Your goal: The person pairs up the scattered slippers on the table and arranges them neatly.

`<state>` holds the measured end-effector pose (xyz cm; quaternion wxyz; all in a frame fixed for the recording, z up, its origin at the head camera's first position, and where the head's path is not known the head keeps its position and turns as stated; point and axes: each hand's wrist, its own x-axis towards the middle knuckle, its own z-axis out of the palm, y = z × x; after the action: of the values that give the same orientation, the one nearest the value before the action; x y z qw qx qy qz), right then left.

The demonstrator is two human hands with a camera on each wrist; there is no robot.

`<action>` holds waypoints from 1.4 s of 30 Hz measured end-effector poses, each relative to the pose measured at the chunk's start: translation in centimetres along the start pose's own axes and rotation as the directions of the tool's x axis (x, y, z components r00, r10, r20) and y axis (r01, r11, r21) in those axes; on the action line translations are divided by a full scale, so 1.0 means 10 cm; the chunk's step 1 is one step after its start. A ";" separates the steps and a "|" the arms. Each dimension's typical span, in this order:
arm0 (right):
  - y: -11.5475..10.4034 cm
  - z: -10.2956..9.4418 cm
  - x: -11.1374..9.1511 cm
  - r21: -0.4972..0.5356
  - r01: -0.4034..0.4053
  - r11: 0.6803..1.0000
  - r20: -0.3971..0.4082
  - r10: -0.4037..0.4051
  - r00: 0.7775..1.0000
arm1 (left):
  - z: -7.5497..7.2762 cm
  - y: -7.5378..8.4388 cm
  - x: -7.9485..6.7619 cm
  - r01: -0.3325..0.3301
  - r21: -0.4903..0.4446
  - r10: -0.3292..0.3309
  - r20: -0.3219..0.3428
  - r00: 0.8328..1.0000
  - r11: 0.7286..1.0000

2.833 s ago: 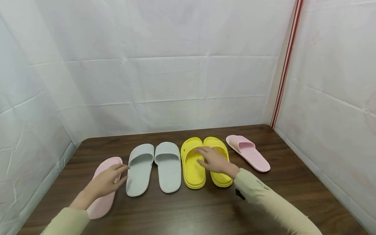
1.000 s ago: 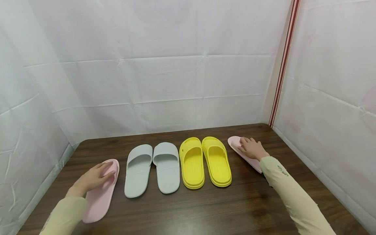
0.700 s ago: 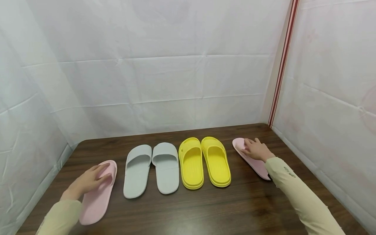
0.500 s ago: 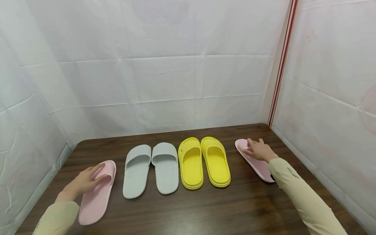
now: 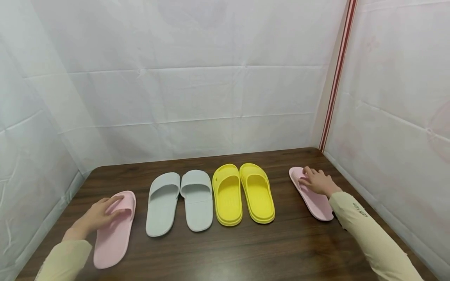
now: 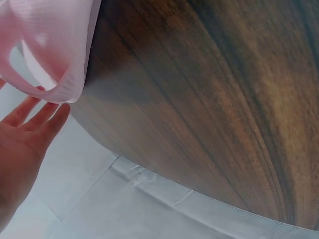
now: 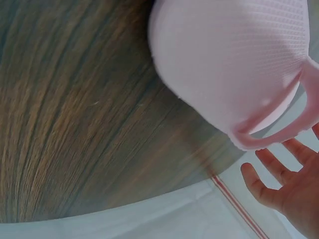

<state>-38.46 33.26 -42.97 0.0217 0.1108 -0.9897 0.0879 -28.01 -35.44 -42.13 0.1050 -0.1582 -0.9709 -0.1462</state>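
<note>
My left hand [image 5: 93, 220] lies over the left pink slipper [image 5: 114, 246], its fingertips touching the strap. In the left wrist view, the extended fingers [image 6: 35, 117] meet the outer side of that strap. At the far right of the table, my right hand [image 5: 319, 183] rests on the strap of the other pink slipper [image 5: 318, 205]. Its fingers look spread and fairly straight against the strap in the right wrist view, where the pink footbed [image 7: 214, 55] also shows. Neither hand's thumb contact is clear in the wrist views.
Between the hands stand a pair of grey slippers, the left grey slipper [image 5: 161, 216] and the right grey slipper [image 5: 199, 214], then the left yellow slipper [image 5: 229, 199] and the right yellow slipper [image 5: 261, 197]. White sheeting [image 5: 197, 93] surrounds the brown wooden table [image 5: 197, 257].
My right hand moved from above the yellow slippers to the right pink slipper, which has since slid right and nearer. The left hand went onto its pink slipper, which shifted slightly left.
</note>
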 end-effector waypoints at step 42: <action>-0.09 -0.12 -0.87 -0.047 0.071 0.996 0.100 -0.066 0.993 | 0.08 2.08 1.52 -0.196 0.032 0.197 -0.028 0.980 0.980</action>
<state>-29.77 34.48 -42.16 -0.0212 0.1483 -0.9871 0.0564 -35.18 -12.08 -33.89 0.1364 -0.2494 -0.9508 -0.1235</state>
